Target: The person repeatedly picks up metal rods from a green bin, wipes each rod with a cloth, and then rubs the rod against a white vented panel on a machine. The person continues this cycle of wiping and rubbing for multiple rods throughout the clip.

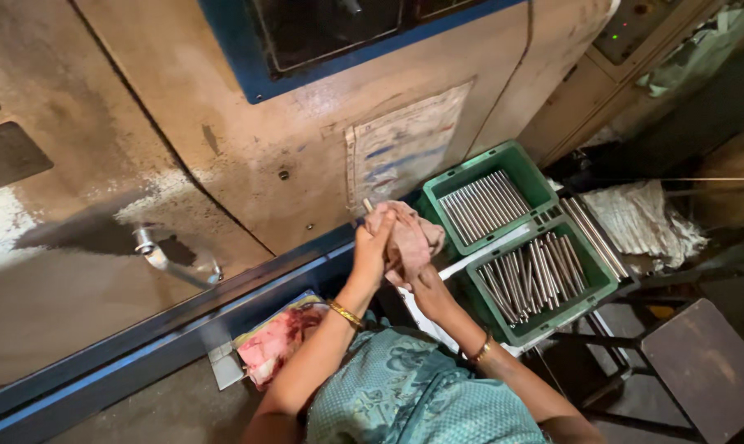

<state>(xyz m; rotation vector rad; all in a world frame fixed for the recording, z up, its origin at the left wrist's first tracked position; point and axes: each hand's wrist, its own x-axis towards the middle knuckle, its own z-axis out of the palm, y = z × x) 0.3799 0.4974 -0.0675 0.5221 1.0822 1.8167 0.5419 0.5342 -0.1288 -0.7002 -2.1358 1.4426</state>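
At frame centre: both hands meet over a crumpled pinkish rag point(411, 238), with a thin metal rod point(368, 204) poking out of its top at about 11 o'clock.
Left hand point(372, 247): fingers wrapped tight around the rag and the rod inside it, a grip that looks suited to rubbing the metal through the cloth.
Right hand point(425, 284): at 5 o'clock of the left, fingers closed on the rag's lower folds, apparently steadying the bundle from below.
Wrists: a gold bangle point(346, 313) on the left, another bangle point(480, 349) on the right.
Near green crate point(592, 289): at 3 o'clock of the hands, rods lying loose and crossed in it.
Far green crate point(530, 171): at 1 o'clock, rods laid neatly side by side, perhaps sorted apart from the loose ones.
Cloth pile point(643, 218): pale, folded, beyond the crates at 3 o'clock.
Machine panel point(224, 148): beige, worn, filling 9 to 12 o'clock, with a metal handle point(162, 261).
Floor bundle point(277, 341): red-and-white rags at 7 o'clock, within arm's reach.
Stool point(705, 366): dark, at 4 o'clock.
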